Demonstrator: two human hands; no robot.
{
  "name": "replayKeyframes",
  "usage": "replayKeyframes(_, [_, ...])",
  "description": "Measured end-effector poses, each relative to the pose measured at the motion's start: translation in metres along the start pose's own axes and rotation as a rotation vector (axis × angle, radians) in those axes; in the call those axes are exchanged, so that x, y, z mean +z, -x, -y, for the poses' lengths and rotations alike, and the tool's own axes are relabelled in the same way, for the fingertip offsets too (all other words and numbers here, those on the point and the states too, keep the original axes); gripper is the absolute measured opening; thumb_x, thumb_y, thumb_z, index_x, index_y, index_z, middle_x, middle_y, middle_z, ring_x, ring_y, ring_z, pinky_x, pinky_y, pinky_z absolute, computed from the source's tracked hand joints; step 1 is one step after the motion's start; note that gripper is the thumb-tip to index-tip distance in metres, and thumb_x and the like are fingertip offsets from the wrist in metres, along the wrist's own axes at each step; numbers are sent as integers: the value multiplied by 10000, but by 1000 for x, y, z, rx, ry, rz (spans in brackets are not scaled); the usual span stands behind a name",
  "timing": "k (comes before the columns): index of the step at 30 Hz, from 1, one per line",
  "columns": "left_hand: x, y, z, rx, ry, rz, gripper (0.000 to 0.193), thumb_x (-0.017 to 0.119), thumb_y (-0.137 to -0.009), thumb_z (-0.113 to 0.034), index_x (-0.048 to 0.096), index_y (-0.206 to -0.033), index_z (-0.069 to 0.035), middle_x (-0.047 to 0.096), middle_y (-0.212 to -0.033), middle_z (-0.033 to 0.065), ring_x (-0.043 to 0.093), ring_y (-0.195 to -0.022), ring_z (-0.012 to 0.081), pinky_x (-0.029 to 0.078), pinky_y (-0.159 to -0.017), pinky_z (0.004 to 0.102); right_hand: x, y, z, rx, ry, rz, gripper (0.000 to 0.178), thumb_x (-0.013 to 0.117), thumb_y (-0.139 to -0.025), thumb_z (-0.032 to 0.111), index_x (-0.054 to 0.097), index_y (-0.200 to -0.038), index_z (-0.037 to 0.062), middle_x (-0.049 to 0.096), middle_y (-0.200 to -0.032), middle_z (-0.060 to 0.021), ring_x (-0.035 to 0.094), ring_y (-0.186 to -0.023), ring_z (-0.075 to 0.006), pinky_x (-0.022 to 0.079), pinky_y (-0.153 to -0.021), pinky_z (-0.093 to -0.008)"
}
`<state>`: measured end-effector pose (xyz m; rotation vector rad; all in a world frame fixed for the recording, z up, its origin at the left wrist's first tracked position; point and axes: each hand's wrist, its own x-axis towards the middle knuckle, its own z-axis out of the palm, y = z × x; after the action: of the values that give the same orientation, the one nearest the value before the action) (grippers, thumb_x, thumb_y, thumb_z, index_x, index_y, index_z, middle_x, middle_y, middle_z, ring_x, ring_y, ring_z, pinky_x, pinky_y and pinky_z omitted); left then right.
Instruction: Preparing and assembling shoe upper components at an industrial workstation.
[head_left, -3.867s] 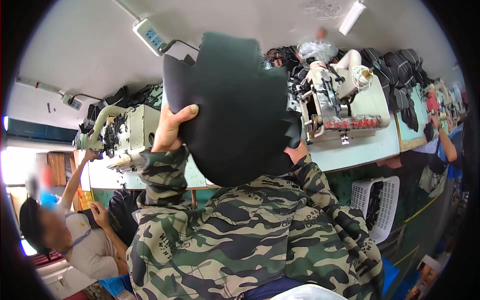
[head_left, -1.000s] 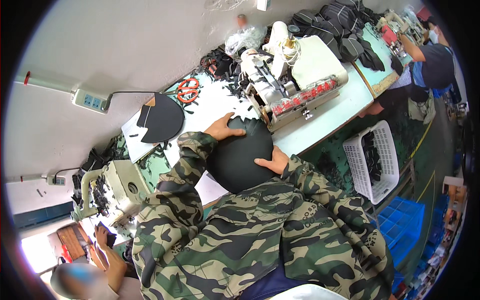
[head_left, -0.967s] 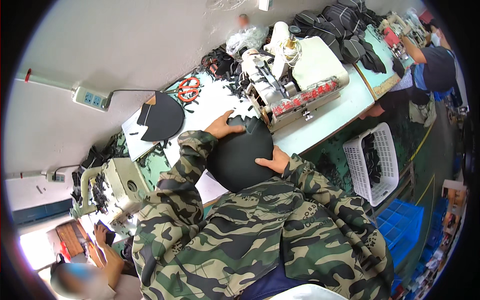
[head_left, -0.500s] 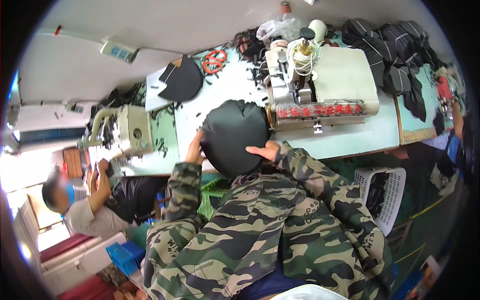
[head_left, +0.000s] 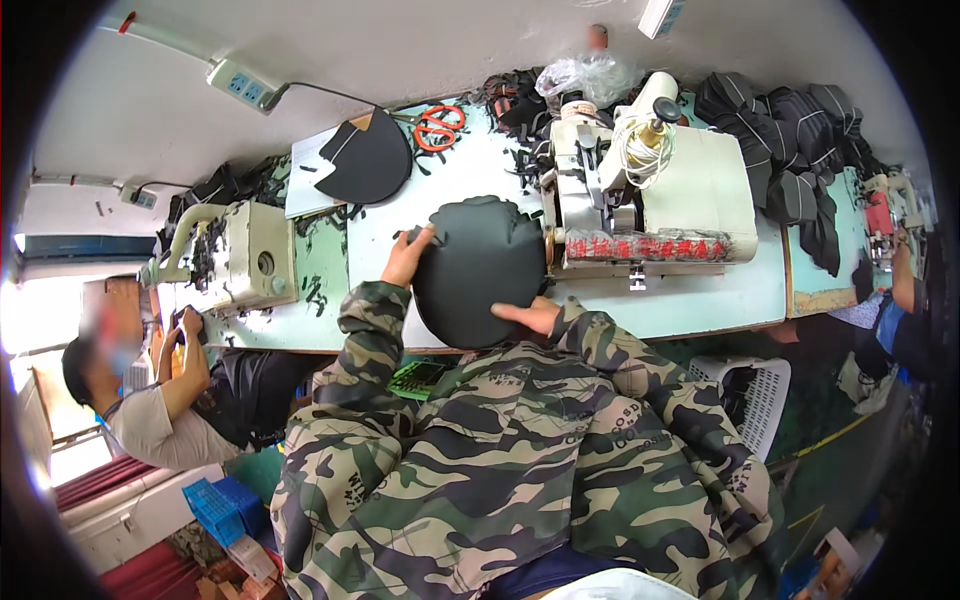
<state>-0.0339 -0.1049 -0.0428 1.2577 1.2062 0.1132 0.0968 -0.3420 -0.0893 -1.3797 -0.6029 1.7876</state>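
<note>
left fingers (head_left: 424, 237) and right fingers (head_left: 512, 313) grasped a rounded black piece (head_left: 475, 275); a machine (head_left: 700, 185) stood to their right.

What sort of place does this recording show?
Probably a soft-goods workshop: bench machines stand along the worktable, black fabric-like pieces are heaped at the right, and orange-handled scissors lie near dark offcuts.

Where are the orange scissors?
In the head view, the orange-handled scissors lie left of the picture's middle, near the back edge of the table, just right of a flat black rounded piece and farther back than the round black piece being held.
</note>
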Motion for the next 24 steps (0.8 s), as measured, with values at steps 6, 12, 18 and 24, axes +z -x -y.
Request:
replayKeyframes(6, [-20,-5,-17,-86,-268,155,789,591,-834,-505,364,-1348,49,502,-1272,225,451,-1220,341,394,-968,350,-11,29,-4,-27,187,-42,630,644,-813,479,566,-1176,-30,612,-1125,-181,565,-1049,-238,423,-921,-331])
replayKeyframes(12, [40,-89,-60,491,-316,267,460,535,-865,-341,572,-1112,45,645,-968,232,651,-874,323,490,-807,384,-55,121,45,-121,117,-468,308,631,-871,179,596,-1079,-45,672,-930,-105,633,-786,-147,504,-687,-270])
replayKeyframes(18, [129,-126,-38,271,-501,571,323,525,-881,-252,627,-868,54,669,-765,177,664,-653,237,523,-648,355,-124,116,119,-182,763,-1134,399,672,-774,180,542,-1121,33,653,-884,-168,656,-782,-290,512,-695,-369])
replayKeyframes(24, [143,-114,-43,240,-211,604,301,526,-914,-191,606,-908,99,663,-759,148,645,-610,200,530,-579,316,-196,83,81,-570,1366,-890,352,577,-801,109,558,-1144,33,598,-1124,-162,577,-1022,-327,457,-860,-396])
